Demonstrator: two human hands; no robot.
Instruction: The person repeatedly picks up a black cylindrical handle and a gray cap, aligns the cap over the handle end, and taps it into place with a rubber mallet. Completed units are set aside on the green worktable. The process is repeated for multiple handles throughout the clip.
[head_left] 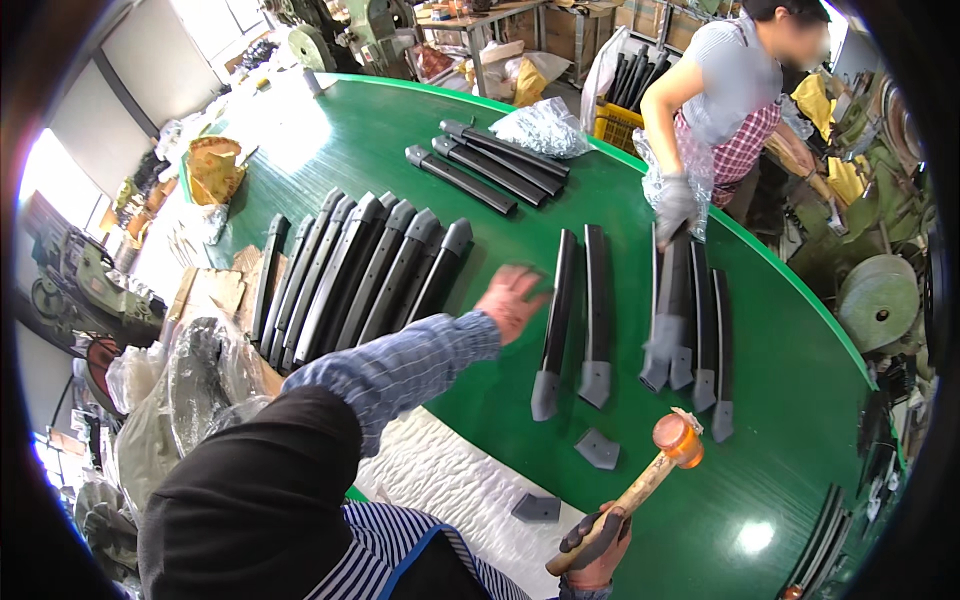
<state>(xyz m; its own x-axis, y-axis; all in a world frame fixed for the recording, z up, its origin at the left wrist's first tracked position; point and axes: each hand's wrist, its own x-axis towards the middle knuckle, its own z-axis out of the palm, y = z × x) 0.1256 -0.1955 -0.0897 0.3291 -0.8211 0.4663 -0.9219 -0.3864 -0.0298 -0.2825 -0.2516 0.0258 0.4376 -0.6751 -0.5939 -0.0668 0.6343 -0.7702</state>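
Observation:
In my right hand, partly gloved, is a mallet with a wooden handle and an orange, frayed head. The head points away from me over the green tabletop. My bare left hand reaches out over the table, fingers spread and holding nothing. Just right of it lies a long black bar with a grey end cap, and beside that a second black bar. A loose grey end cap rests below these bars. Another grey cap sits at the edge of a white padded sheet.
A co-worker's gloved hand grips a blurred black bar among several on the right. Many capped bars lie in a row at left. More bars and clear plastic wrap are at the far side. Plastic bags crowd the left.

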